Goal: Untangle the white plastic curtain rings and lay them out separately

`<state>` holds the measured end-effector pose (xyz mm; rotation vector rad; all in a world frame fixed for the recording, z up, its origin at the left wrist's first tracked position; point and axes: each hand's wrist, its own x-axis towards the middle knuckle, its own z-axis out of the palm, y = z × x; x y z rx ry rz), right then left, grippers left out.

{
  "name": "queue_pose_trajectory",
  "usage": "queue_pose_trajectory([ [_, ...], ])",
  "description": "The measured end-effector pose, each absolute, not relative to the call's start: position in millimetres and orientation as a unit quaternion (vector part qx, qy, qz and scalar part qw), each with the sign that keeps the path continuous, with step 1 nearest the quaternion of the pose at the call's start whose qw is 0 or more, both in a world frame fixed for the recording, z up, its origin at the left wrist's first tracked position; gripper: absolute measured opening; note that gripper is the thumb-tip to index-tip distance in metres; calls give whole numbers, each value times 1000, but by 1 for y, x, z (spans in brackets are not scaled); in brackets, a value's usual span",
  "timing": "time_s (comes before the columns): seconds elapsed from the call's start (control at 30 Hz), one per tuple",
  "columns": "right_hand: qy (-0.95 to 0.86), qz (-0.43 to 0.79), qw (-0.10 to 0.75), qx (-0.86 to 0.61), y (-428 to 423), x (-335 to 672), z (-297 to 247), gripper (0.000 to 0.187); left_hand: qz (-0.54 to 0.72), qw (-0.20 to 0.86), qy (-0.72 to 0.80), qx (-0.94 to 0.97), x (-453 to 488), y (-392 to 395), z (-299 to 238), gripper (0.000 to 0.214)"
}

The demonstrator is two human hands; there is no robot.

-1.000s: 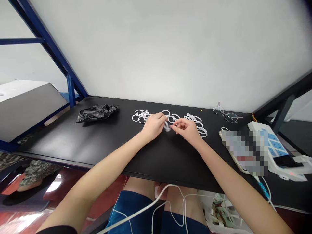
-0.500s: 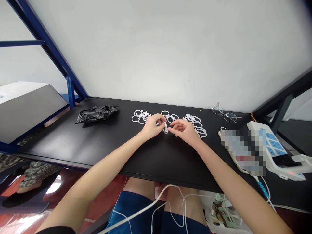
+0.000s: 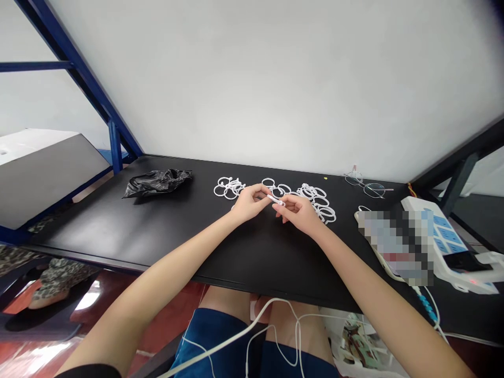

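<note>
Between both hands, just above the black tabletop (image 3: pixel 252 257), is a small white plastic ring (image 3: pixel 274 200), seen nearly edge-on. My left hand (image 3: pixel 254 202) pinches its left end with thumb and fingertips. The right end is gripped by my right hand (image 3: pixel 296 211), closed with thumb against fingers. Loose white rings (image 3: pixel 229 188) lie beyond my left hand, partly overlapping. Two or so more rings (image 3: pixel 283 189) rest behind the fingers. A bigger pile of white rings (image 3: pixel 318 198) sits behind my right hand, which hides part of it.
A crumpled black plastic bag (image 3: pixel 157 184) lies on the left. To the right are eyeglasses (image 3: pixel 373 190), a phone (image 3: pixel 394 247) with a cable, and a white power strip (image 3: pixel 444 236). A blue metal frame (image 3: pixel 86 84) slants along the left side. White cables (image 3: pixel 252 320) hang over the lap.
The ring between the hands has tilted from upright to nearly flat. My right fingers have closed on its right end; before, they were just beside it.
</note>
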<state>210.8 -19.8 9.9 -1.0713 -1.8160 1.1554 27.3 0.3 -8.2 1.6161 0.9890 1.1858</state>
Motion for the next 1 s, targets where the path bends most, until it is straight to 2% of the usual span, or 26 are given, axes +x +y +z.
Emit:
queue_pose_trajectory([
  [0.57, -727, 418, 340, -425, -19, 214, 10, 36, 475, 381, 402, 684, 28, -4, -7, 7],
  [0.8, -731, 403, 354, -422, -19, 214, 8, 47, 465, 341, 400, 712, 30, -6, -7, 9],
  [1.0, -717, 409, 374, -423, -19, 213, 10, 45, 465, 311, 414, 718, 30, -6, -6, 9],
])
